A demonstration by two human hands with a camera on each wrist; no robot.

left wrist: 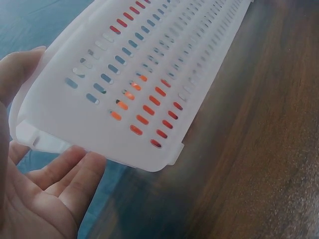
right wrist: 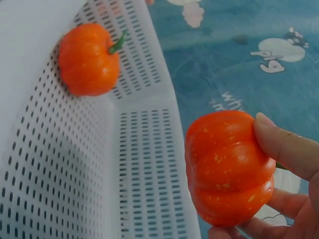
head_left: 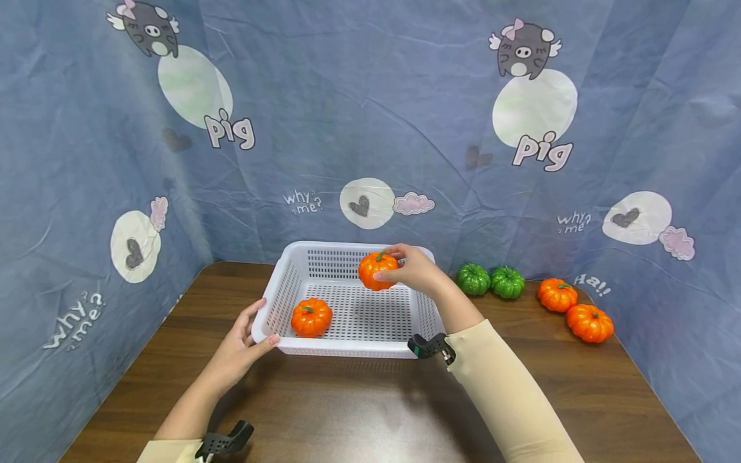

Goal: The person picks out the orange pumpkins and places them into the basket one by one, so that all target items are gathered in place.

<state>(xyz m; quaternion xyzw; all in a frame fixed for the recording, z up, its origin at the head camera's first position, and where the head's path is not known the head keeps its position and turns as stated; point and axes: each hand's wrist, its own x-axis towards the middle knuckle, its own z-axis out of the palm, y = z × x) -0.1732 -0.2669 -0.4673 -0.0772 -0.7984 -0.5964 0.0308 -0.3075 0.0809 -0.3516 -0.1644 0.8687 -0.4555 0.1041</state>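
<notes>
A white perforated plastic basket (head_left: pixel 347 347) stands on the wooden table. My left hand (head_left: pixel 240 350) holds its left end, thumb at the near rim and fingers along the outer side; the left wrist view shows the fingertips (left wrist: pixel 92 162) against the basket's edge. My right hand (head_left: pixel 413 269) grips an orange pumpkin (head_left: pixel 376 273) with a green stem, above the basket's far right part. In the right wrist view, thumb and fingers lie around this ribbed pumpkin (right wrist: pixel 229 169). Another orange pumpkin (head_left: pixel 311 317) sits inside the basket at the near left.
Two green pumpkins (head_left: pixel 473 279) stand right of the basket by the back curtain (head_left: pixel 370 128). Farther right, two orange pumpkins (head_left: pixel 589 323) lie near the table's right edge. Wooden tabletop (head_left: pixel 347 411) extends in front of the basket.
</notes>
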